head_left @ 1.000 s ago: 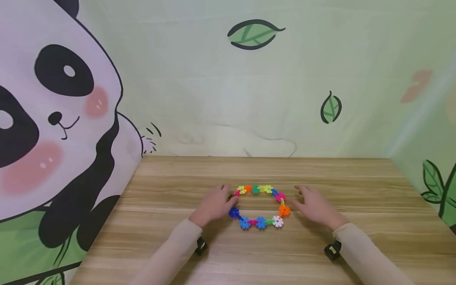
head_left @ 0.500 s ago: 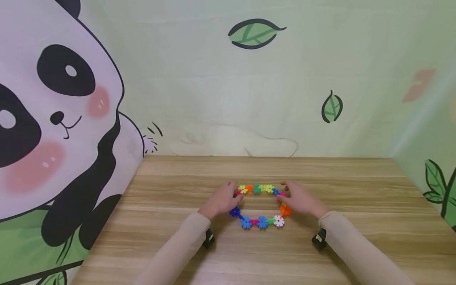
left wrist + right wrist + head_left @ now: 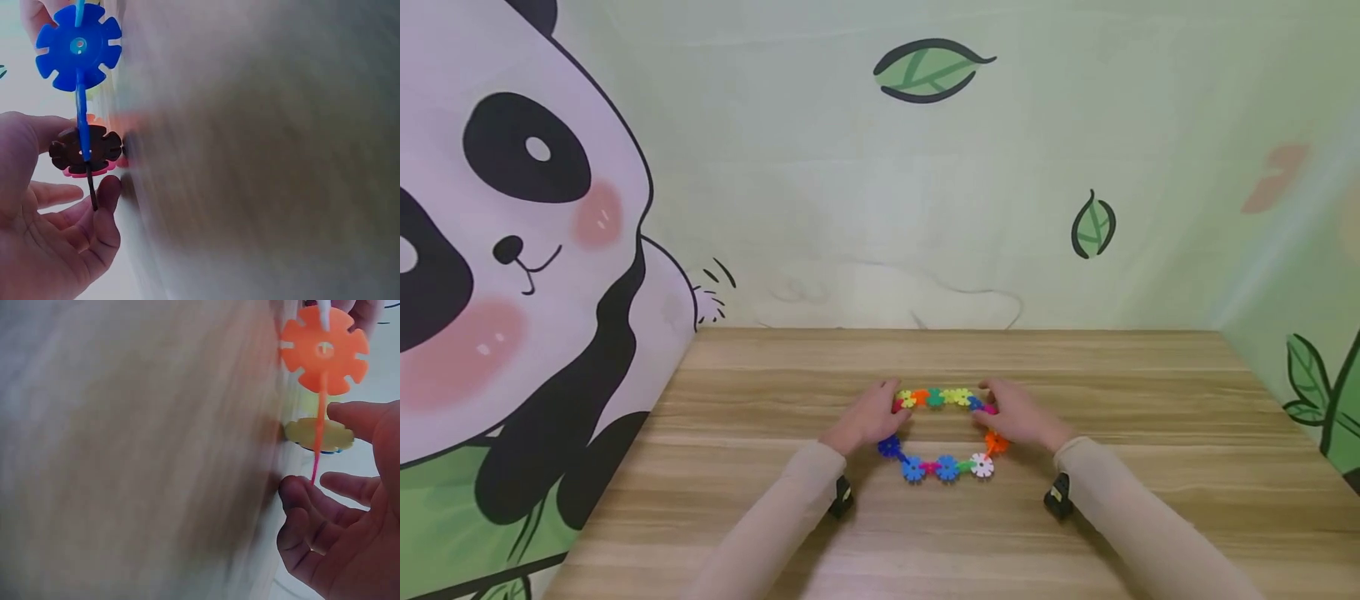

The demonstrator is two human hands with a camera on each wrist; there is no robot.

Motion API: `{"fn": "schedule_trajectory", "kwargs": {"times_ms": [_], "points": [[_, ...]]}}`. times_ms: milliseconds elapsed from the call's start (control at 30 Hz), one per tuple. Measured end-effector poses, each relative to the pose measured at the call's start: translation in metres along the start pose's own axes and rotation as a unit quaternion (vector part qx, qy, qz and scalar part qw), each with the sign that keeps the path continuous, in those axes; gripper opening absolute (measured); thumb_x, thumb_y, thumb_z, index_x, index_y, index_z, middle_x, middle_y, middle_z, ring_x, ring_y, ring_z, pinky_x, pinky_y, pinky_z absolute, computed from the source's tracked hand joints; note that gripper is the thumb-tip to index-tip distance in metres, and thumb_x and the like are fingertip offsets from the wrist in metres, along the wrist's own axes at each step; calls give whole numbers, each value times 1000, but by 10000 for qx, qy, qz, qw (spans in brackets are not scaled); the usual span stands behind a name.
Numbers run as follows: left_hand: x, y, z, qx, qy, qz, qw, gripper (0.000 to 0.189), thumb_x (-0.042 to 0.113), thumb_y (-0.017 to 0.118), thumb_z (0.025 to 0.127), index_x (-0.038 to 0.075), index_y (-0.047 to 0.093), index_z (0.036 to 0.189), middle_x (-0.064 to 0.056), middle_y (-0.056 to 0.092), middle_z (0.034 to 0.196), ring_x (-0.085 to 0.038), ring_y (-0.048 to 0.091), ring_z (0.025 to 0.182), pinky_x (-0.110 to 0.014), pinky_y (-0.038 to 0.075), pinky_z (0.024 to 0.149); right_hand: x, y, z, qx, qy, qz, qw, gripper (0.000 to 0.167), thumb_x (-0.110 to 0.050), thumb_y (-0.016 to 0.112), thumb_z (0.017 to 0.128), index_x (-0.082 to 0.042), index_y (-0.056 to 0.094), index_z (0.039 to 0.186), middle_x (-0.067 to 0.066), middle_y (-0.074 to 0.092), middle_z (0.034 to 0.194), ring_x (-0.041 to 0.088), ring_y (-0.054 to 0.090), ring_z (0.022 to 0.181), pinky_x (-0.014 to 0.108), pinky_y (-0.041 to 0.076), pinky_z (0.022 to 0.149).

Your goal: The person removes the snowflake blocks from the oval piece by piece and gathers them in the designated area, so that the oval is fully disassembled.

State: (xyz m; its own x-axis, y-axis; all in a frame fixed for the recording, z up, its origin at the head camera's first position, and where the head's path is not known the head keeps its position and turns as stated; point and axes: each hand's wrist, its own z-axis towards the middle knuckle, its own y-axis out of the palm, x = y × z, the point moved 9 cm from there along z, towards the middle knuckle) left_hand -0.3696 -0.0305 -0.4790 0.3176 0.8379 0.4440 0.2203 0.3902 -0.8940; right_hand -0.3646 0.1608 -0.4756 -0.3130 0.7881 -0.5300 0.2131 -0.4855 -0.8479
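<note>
a painted panda point(image 3: 561, 300) fills the left wall. right of it, a pale sleeve point(image 3: 775, 517) leads to the left hand point(image 3: 871, 412), at the ring's left side: its fingers are bent round the ring, thumb at a brown piece point(image 3: 62, 153) just beside a dark blue piece point(image 3: 78, 47). the ring point(image 3: 947, 468) of colourful flower pieces lies on the wooden table point(image 3: 760, 383), between both hands, with a white piece point(image 3: 982, 466) at its near right. the right hand point(image 3: 1021, 412) has its fingers bent round the right side, thumb near a yellow piece point(image 3: 301, 432), just beyond an orange piece point(image 3: 344, 347); how firmly either hand pinches, i cannot tell. farthest right, painted leaves point(image 3: 1307, 371) show on the wall.
</note>
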Motion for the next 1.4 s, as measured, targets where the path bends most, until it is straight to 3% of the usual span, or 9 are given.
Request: {"fn": "schedule_trajectory", "kwargs": {"times_ms": [200, 367, 533, 933, 1267, 1400], "points": [[-1, 2, 3, 11, 47, -90, 9999, 54, 25, 58, 94, 1, 40, 139, -20, 49, 130, -30, 49, 116, -44, 41, 98, 0, 5, 5, -1, -96, 10, 10000, 50, -22, 66, 88, 3, 49, 127, 10, 61, 101, 19, 56, 85, 40, 49, 80], [0, 2, 5, 54, 175, -21, 9998, 43, 21, 61, 92, 4, 49, 130, -11, 56, 110, -21, 53, 95, -36, 47, 83, -1, 6, 6, -33, -108, 46, 9999, 46, -19, 66, 88, 2, 50, 126, 6, 59, 95, 16, 53, 79, 35, 48, 74], [0, -2, 4, 183, 186, -338, 9991, 47, 17, 62, 91, 0, 47, 132, -5, 55, 94, -17, 50, 80, -30, 46, 69, -3, 3, 3, 9, -123, 109, 9999, 46, -17, 66, 88, 1, 50, 126, 4, 58, 91, 15, 51, 74, 31, 47, 67], [5, -9, -5, 481, 223, -783, 9955, 46, 8, 62, 88, -5, 49, 129, -1, 55, 76, -13, 52, 65, -24, 46, 57, -10, -2, -5, 68, -112, 367, 9992, 47, -16, 67, 87, 2, 49, 126, 2, 57, 85, 13, 51, 66, 29, 46, 58], [8, -11, -6, 549, 327, -1001, 9929, 34, 7, 64, 86, -1, 57, 118, 0, 54, 72, -12, 51, 60, -24, 46, 52, -8, -4, -2, 160, -50, 396, 9991, 39, -17, 64, 91, 0, 52, 124, 1, 53, 76, 13, 47, 58, 28, 43, 51], [7, -10, -6, 617, 432, -942, 9927, 33, 9, 66, 84, 0, 58, 115, -1, 56, 77, -13, 53, 64, -24, 47, 55, -9, -6, -2, 338, -142, 391, 9986, 35, -17, 64, 91, 1, 55, 120, 0, 49, 70, 12, 44, 55, 26, 40, 49]]}}
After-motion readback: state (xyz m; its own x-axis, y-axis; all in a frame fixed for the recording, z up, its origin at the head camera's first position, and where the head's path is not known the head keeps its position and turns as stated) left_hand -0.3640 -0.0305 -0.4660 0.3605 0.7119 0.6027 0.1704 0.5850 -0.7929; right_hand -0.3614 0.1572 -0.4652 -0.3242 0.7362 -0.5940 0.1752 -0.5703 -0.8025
